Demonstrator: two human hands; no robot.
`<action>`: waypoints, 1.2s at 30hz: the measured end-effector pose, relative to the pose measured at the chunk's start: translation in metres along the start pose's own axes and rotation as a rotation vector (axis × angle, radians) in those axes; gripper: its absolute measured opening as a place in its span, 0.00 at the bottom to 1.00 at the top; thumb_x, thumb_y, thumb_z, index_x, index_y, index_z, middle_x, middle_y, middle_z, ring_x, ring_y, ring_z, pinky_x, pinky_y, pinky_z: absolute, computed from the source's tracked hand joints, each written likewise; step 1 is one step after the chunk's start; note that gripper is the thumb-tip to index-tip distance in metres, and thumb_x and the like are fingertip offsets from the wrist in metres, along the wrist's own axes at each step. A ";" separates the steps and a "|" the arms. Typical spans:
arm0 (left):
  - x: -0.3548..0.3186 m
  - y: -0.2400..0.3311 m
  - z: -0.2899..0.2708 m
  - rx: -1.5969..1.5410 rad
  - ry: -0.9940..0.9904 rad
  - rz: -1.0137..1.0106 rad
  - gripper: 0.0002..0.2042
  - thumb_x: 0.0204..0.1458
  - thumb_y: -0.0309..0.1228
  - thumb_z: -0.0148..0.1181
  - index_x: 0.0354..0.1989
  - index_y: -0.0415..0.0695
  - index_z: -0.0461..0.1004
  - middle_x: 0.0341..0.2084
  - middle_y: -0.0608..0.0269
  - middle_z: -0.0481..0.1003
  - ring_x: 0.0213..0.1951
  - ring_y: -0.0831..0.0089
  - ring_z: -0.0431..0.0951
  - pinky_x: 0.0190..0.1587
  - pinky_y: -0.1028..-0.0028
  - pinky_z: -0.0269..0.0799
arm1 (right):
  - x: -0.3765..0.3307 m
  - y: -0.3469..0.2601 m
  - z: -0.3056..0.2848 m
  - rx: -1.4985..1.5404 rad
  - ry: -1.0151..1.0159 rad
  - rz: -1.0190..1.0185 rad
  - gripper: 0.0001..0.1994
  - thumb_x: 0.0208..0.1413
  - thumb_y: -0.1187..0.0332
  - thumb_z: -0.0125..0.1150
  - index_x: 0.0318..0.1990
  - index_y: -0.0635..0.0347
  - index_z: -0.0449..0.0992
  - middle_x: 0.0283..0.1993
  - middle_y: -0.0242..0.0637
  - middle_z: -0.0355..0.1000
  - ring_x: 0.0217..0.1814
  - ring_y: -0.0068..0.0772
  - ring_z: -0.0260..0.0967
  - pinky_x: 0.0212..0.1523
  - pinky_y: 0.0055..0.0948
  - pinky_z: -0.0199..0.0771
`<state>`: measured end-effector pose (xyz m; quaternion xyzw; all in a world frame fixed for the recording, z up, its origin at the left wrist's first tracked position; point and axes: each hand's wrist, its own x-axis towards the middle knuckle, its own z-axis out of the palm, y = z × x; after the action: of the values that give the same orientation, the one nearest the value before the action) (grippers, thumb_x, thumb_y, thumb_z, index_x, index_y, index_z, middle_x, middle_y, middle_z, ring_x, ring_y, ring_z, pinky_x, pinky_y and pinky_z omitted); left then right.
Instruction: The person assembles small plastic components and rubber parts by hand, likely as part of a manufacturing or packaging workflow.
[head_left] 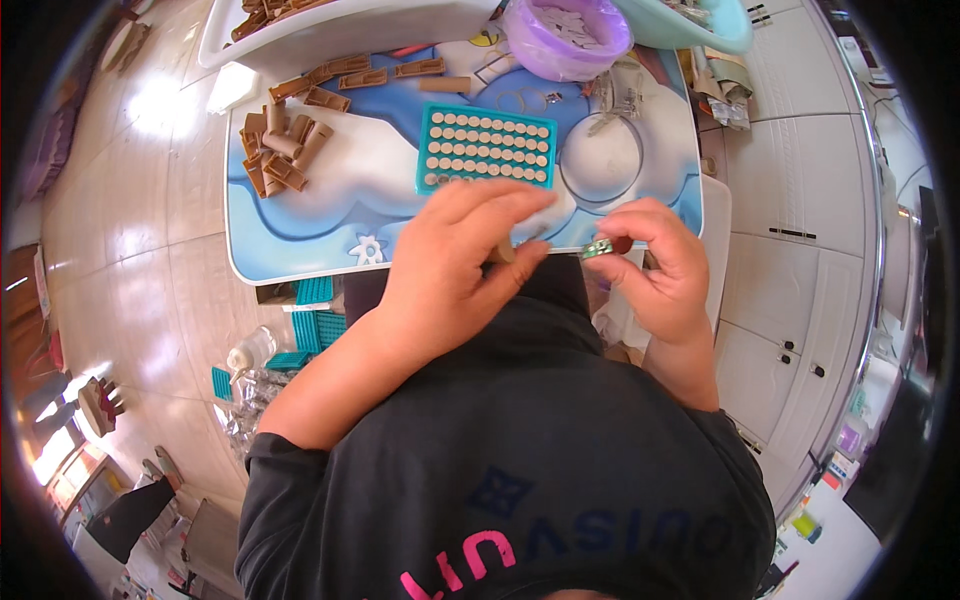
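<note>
Pinching a small tan cylindrical piece (506, 253) between thumb and curled fingers (520, 212), left hand (455, 265) over the near edge of the tabletop (300, 225). Closed narrow around the piece, only its end showing past the thumb. Just beside it, right hand (655, 265) with fingers (640, 215) bent tight on a small greenish metallic part (598, 248) with a dark red bit next to it; exact shape too small to tell. Both hands near each other, apart by a narrow gap, above the near edge toward the right corner.

Beyond the left hand, toward the middle of the tabletop, a teal tray (486, 147) filled with rows of pale round caps, lying flat. Left of the tray, a heap of brown cardboard tubes (280, 148) near the left edge, and flat brown cardboard pieces (362, 78) strung along the far edge. At the far right, a purple bowl (568, 40) holding pale pieces, touching a light green basin (690, 25) at the far right corner. A round clear lid (613, 160) resting right of the tray, with small metal clips (615, 95) just beyond it.

Below the near left corner, on the floor, more teal trays (312, 325) stacked and scattered beside clear plastic bags (245, 395).
</note>
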<state>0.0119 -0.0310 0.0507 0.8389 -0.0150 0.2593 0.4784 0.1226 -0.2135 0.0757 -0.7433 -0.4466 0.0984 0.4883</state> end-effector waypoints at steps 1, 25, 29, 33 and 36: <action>-0.003 -0.001 0.002 -0.047 -0.058 -0.026 0.15 0.44 0.26 0.63 0.43 0.42 0.73 0.31 0.61 0.74 0.31 0.68 0.74 0.32 0.72 0.68 | 0.002 -0.002 0.004 0.062 -0.052 -0.001 0.14 0.39 0.80 0.66 0.37 0.62 0.73 0.31 0.36 0.69 0.28 0.26 0.66 0.29 0.22 0.67; -0.017 -0.008 0.013 -1.117 -0.213 -1.027 0.12 0.55 0.39 0.56 0.35 0.42 0.74 0.17 0.69 0.69 0.16 0.88 0.57 0.18 0.85 0.48 | 0.002 0.022 0.040 0.274 -0.016 0.246 0.05 0.50 0.78 0.60 0.35 0.67 0.73 0.31 0.37 0.72 0.35 0.24 0.68 0.36 0.21 0.68; -0.019 -0.013 0.016 -1.083 -0.111 -0.985 0.13 0.57 0.40 0.53 0.34 0.42 0.71 0.18 0.71 0.66 0.15 0.87 0.55 0.17 0.83 0.46 | 0.005 0.024 0.045 0.115 0.054 0.135 0.04 0.48 0.78 0.61 0.30 0.64 0.72 0.27 0.37 0.71 0.27 0.30 0.69 0.29 0.24 0.68; -0.020 -0.023 0.012 -1.322 0.068 -1.017 0.12 0.58 0.39 0.44 0.38 0.44 0.67 0.30 0.67 0.66 0.14 0.83 0.52 0.16 0.81 0.44 | 0.007 0.024 0.045 -0.004 0.108 0.015 0.04 0.47 0.78 0.61 0.29 0.64 0.71 0.28 0.38 0.69 0.28 0.35 0.67 0.29 0.26 0.66; -0.021 -0.028 0.007 -1.398 0.041 -0.976 0.10 0.58 0.37 0.46 0.39 0.44 0.68 0.30 0.67 0.67 0.18 0.81 0.60 0.20 0.81 0.54 | 0.012 0.019 0.047 0.007 0.075 -0.043 0.05 0.46 0.79 0.61 0.29 0.63 0.70 0.30 0.38 0.68 0.31 0.37 0.66 0.31 0.27 0.66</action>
<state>0.0048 -0.0265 0.0163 0.2584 0.2005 -0.0296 0.9445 0.1134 -0.1768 0.0398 -0.7351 -0.4434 0.0617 0.5091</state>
